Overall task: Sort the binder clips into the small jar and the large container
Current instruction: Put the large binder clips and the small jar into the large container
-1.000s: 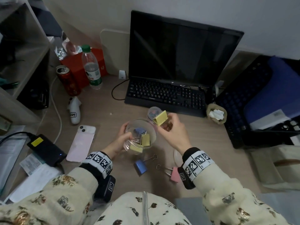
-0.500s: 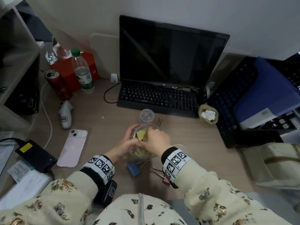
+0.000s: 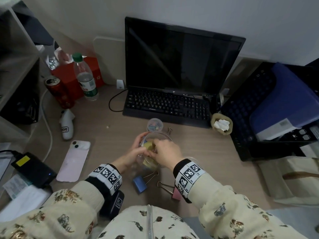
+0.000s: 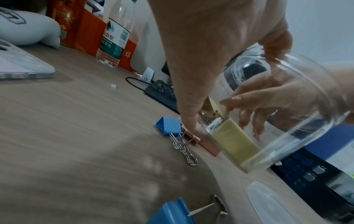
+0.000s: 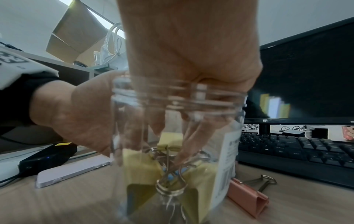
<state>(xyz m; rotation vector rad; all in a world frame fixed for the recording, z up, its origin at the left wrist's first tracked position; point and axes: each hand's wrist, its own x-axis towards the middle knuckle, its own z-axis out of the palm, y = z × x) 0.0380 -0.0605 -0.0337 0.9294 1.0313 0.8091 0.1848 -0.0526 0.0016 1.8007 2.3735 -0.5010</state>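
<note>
**Hands at the clear container on a cluttered desk**

From my head, I look down on a pale wood-grain desk (image 3: 107,135) set against a white wall. A dark monitor (image 3: 181,56) stands at the back with a black keyboard (image 3: 165,104) before it. To the left are a red box (image 3: 69,75), a water bottle (image 3: 85,78), a red can (image 3: 58,92), a white controller (image 3: 66,125), a pink phone (image 3: 74,161) and a black charger (image 3: 32,168). A black crate (image 3: 250,107) holding a blue box sits at the right. My left hand (image 3: 133,156) curls round the side of the large container (image 3: 155,149), and my right hand (image 3: 165,150) reaches into its mouth. The small jar (image 3: 155,124) stands just behind it, near the keyboard. A blue clip (image 3: 139,183) and a pink clip (image 3: 176,194) lie on the desk in front of me.

From my left wrist, my fingers wrap the tilted container's wall. Through the clear plastic I see a yellow clip (image 4: 233,142) inside, with my right fingertips (image 4: 229,100) touching its upper end. A clear lid (image 4: 272,206) lies on the desk nearby.

From my right wrist, my fingers go down inside the container among yellow clips and their wire handles; whether they pinch one or merely touch it, I cannot tell. The pink clip lies just beside the container's base, toward the keyboard.
</note>
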